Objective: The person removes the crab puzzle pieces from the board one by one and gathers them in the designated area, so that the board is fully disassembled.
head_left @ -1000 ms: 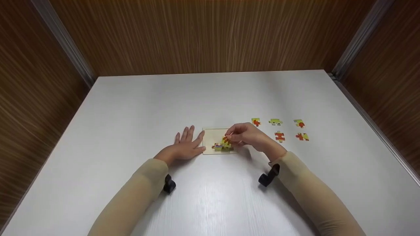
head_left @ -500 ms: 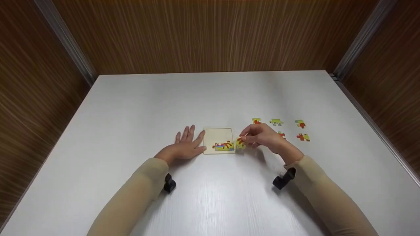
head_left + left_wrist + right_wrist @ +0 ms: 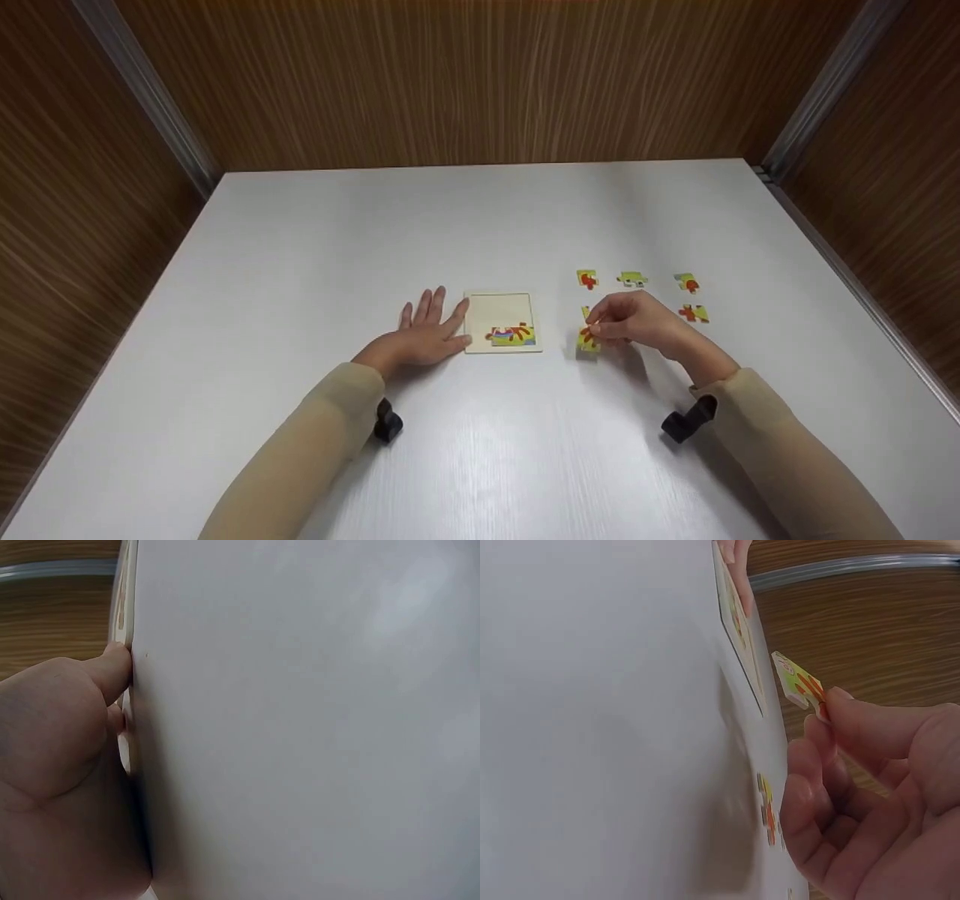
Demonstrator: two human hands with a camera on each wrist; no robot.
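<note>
On the white bench [image 3: 300,247], the left hand [image 3: 420,337] lies flat, palm down, its fingers straight and slightly spread, holding nothing. Its thumb touches the left edge of the puzzle tray [image 3: 499,307], which sits at three o'clock from that hand. Inside the tray, a few joined pieces [image 3: 511,334] fill the near strip; the rest is bare wood. At three o'clock from the tray, well apart from it, the right hand [image 3: 637,322] pinches a yellow and orange puzzle piece [image 3: 589,339] between thumb and fingers [image 3: 870,727], tilted and raised off the bench in the right wrist view. Beyond this hand, at twelve o'clock, loose pieces [image 3: 631,280] lie in a row, with another piece [image 3: 694,313] at three o'clock from it.
</note>
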